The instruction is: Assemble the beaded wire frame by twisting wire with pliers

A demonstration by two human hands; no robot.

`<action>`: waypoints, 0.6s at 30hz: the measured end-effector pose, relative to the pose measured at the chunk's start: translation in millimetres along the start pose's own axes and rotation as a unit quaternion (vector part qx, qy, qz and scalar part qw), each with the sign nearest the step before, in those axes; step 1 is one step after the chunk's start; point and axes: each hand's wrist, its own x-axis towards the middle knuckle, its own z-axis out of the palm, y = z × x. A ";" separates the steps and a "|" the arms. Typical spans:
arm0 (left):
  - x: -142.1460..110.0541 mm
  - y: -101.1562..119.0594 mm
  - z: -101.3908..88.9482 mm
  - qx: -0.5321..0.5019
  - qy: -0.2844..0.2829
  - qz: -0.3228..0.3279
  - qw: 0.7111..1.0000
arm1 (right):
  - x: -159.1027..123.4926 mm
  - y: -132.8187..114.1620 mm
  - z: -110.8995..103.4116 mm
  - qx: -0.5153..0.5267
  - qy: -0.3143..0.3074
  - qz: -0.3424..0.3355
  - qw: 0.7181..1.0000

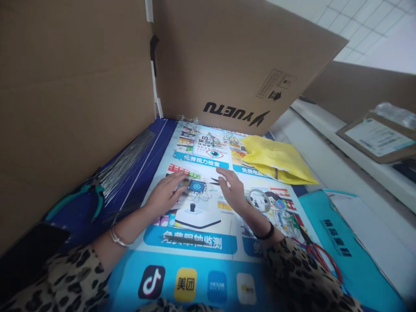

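Note:
My left hand (167, 193) lies over the printed poster (198, 219) with its fingers stretched out and apart. No object shows in it. My right hand (232, 188) is curled around a dark pointed tool (214, 181) that looks like small scissors. Two slim tips stick out towards the left hand, and the rest of the tool is hidden by the palm. Between the hands, thin clear wire or thread seems to loop over the poster, too faint to follow. A round clear container (259, 200) with small contents sits just right of my right wrist.
Cardboard walls (227, 52) stand behind and to the left. A bundle of thin wires (125, 158) and teal-handled pliers (97, 197) lie at left. To the right are a yellow pouch (276, 158), red cords (325, 258) and a teal box (344, 242). Tangled wire (188, 120) lies at the back.

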 end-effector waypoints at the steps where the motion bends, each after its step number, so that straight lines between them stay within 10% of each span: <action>1: 0.5 0.7 0.0 0.002 -0.006 0.009 1.000 | -3.0 -0.2 -2.8 -0.005 -0.015 -0.008 1.000; 9: -2.7 7.3 3.5 0.086 -0.066 0.017 0.994 | -23.5 -7.0 4.0 -0.046 -0.134 -0.090 0.986; 18: 0.9 14.1 2.3 0.108 -0.088 -0.002 0.990 | -31.8 5.4 8.0 -0.005 -0.067 -0.050 0.996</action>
